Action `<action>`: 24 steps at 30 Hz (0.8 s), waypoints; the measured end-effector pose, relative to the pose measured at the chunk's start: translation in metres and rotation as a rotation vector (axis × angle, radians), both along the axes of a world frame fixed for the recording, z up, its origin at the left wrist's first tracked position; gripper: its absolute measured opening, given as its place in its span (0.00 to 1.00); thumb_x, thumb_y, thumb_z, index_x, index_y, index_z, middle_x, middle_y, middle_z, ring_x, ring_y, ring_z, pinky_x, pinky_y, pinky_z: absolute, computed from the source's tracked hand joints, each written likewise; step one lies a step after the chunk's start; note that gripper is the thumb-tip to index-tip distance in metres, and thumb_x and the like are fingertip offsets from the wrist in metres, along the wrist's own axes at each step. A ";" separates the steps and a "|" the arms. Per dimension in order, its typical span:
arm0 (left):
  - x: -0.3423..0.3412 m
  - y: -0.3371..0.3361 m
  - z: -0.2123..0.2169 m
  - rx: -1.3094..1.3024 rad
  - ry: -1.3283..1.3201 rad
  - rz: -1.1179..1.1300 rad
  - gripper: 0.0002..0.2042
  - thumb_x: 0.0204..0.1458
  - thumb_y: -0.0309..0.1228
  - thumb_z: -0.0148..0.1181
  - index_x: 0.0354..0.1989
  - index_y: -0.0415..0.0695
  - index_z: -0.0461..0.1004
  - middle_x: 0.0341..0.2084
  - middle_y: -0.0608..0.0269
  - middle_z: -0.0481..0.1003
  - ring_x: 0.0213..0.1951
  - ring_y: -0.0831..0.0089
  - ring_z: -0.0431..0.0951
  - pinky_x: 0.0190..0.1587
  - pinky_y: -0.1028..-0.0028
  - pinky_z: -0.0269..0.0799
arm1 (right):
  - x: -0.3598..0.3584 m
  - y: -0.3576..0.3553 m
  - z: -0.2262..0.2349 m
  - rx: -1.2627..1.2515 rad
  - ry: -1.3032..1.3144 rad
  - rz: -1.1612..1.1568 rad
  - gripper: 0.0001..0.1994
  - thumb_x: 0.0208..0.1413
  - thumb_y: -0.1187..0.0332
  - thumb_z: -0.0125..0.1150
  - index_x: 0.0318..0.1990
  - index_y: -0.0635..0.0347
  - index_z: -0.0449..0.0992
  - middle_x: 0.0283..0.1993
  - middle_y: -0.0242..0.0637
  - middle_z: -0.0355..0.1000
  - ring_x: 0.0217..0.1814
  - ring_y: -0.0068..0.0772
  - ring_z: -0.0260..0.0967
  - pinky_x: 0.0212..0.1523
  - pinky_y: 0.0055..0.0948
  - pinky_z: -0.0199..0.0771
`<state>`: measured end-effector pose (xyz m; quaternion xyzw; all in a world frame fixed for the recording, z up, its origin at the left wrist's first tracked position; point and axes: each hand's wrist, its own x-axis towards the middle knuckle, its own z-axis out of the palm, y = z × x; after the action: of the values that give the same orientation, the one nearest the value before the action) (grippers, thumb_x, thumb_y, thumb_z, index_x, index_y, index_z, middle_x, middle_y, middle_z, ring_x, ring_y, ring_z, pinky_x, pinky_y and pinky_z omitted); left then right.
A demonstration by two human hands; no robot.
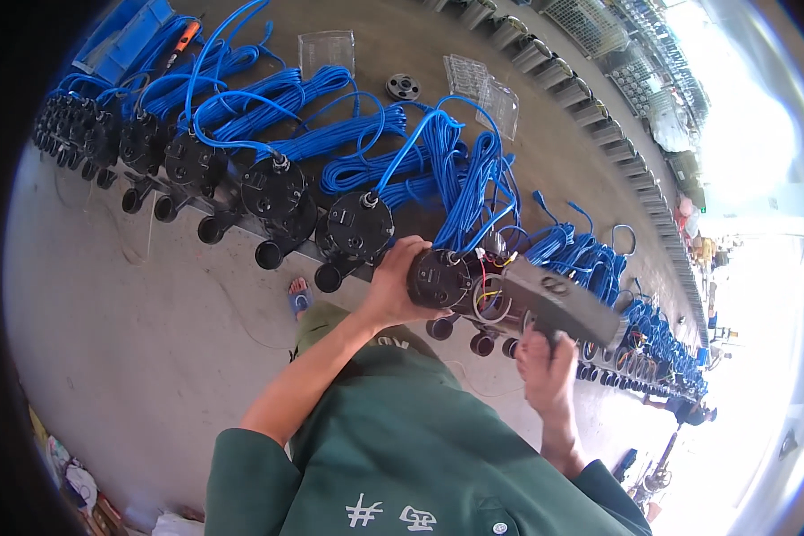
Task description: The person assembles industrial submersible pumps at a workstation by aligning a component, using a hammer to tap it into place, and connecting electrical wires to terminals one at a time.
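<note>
My left hand [398, 284] is wrapped around a black, round pump-like unit [439, 279], which has a disc-shaped top and a blue cable coming out of it. My right hand [547, 359] grips a mallet [563, 302] with a big dark block for a head, its edges slightly smeared by motion. The mallet head hangs just right of the held unit. It partly covers an uncapped housing [491, 297] with red and yellow wires [489, 264] sticking out. Left of my left hand stands another black capped unit [359, 225] with its own cable.
Similar units run in a row along the bench edge on both sides. Coiled blue cables [366, 134] lie behind them. Farther back are a metal disc [403, 87], clear plastic trays [326, 54] and a blue bin [121, 45]. Metal cylinders [572, 94] line the far side.
</note>
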<state>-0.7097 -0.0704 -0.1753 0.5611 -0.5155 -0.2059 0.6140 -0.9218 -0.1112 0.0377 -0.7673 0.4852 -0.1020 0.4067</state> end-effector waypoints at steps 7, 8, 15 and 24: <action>-0.003 0.010 0.007 0.041 0.022 -0.065 0.51 0.24 0.46 0.87 0.62 0.43 0.67 0.55 0.50 0.67 0.55 0.49 0.74 0.58 0.58 0.72 | 0.013 -0.005 0.005 0.181 0.118 -0.017 0.15 0.67 0.61 0.60 0.37 0.67 0.73 0.22 0.37 0.70 0.25 0.25 0.66 0.28 0.33 0.67; 0.001 0.004 0.007 0.022 0.017 -0.055 0.51 0.24 0.46 0.87 0.62 0.43 0.66 0.55 0.51 0.67 0.56 0.50 0.73 0.58 0.59 0.72 | 0.019 -0.002 0.025 0.180 0.059 -0.029 0.13 0.69 0.63 0.57 0.43 0.67 0.75 0.26 0.34 0.71 0.27 0.22 0.64 0.30 0.30 0.68; -0.001 -0.004 0.014 0.025 0.028 -0.093 0.50 0.23 0.39 0.86 0.62 0.42 0.67 0.55 0.49 0.67 0.56 0.47 0.73 0.56 0.57 0.74 | 0.041 0.005 -0.052 -0.124 0.142 0.195 0.17 0.66 0.57 0.61 0.42 0.66 0.73 0.27 0.60 0.74 0.34 0.69 0.73 0.35 0.57 0.72; 0.002 -0.003 0.018 0.073 0.053 -0.133 0.51 0.23 0.39 0.89 0.62 0.39 0.66 0.56 0.50 0.66 0.57 0.54 0.71 0.60 0.60 0.71 | 0.005 0.001 0.009 -0.079 -0.179 -0.068 0.13 0.67 0.63 0.61 0.42 0.68 0.76 0.19 0.45 0.69 0.19 0.34 0.63 0.25 0.37 0.66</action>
<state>-0.7079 -0.0730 -0.1577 0.5421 -0.5276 -0.2797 0.5913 -0.9169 -0.1107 0.0469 -0.7537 0.4681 -0.2032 0.4141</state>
